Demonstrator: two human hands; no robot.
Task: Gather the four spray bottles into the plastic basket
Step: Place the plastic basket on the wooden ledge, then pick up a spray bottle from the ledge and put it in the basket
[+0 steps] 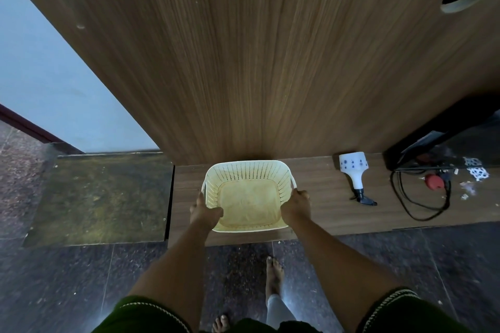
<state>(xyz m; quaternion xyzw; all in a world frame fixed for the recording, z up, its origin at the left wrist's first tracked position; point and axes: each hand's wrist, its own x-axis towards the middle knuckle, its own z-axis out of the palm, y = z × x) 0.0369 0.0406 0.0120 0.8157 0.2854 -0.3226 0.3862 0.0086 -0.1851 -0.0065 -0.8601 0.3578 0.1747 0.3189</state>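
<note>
Plastic basket: cream/white, perforated walls, solid floor, nothing in it, upright on low wooden ledge against the wood panel, near edge close to ledge front. One spray bottle visible: white with small blue marks, black trigger head, lying flat on ledge, right of basket, nozzle pointing near.

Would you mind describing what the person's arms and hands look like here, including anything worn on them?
Both forearms are bare down to the left hand and right hand; no gloves, rings, watch or bracelets show. Short dark green sleeves with a pale, rope-like corded trim along the hem cover the upper arms.
</note>
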